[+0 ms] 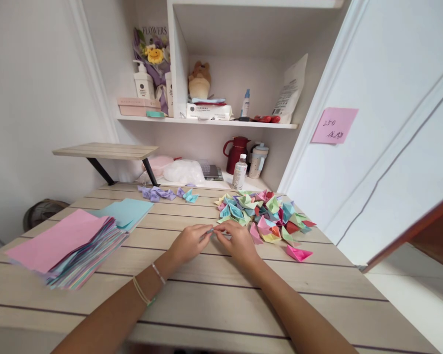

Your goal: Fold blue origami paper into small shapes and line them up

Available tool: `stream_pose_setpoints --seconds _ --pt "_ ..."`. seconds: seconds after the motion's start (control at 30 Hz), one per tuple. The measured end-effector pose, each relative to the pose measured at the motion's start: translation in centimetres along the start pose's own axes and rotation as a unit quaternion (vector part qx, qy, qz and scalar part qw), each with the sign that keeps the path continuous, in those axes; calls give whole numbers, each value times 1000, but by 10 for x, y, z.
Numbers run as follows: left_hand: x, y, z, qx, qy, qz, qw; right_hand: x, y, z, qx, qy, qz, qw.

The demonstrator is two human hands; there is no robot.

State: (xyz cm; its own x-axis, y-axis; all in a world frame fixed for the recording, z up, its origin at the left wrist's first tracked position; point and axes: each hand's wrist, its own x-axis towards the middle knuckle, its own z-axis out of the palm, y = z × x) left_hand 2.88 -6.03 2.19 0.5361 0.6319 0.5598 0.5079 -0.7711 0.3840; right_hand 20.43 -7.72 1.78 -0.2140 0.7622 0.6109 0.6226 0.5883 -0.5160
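Over the middle of the slatted wooden table, my left hand point(191, 242) and my right hand point(237, 241) meet fingertip to fingertip. Between them they pinch a small piece of blue-grey folded paper point(210, 230), mostly hidden by the fingers. Right beside my right hand lies a heap of colourful folded paper boats point(269, 214), with a bright pink paper boat point(299, 253) at its near edge. Farther back on the left sit several purple folded papers point(157, 193) and a light-blue folded one point(190, 196).
A thick stack of coloured paper sheets point(62, 241) lies at the left, with light-blue sheets point(127, 212) behind it. A small raised wooden shelf point(105, 150) overhangs the back left. A bottle point(239, 172), a red jug point(237, 153) and a tumbler point(258, 161) stand at the back.
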Motion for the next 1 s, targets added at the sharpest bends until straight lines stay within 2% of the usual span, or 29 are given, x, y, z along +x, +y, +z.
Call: stream_pose_setpoints --seconds 0.17,0.43,0.7,0.87,1.0 --pt "-2 1 0 16 7 12 1000 1 -2 -2 -9 -5 -1 1000" --pt "-3 3 6 3 60 4 998 1 -8 -3 -18 5 20 1000" --pt "-2 4 5 -14 59 -15 998 3 -10 -4 -20 3 40 999" --pt "-1 6 5 -17 41 -37 998 4 -10 -6 -36 -2 18 999" --pt "-1 6 5 -8 46 -36 998 4 -9 -9 -87 -17 -31 996"
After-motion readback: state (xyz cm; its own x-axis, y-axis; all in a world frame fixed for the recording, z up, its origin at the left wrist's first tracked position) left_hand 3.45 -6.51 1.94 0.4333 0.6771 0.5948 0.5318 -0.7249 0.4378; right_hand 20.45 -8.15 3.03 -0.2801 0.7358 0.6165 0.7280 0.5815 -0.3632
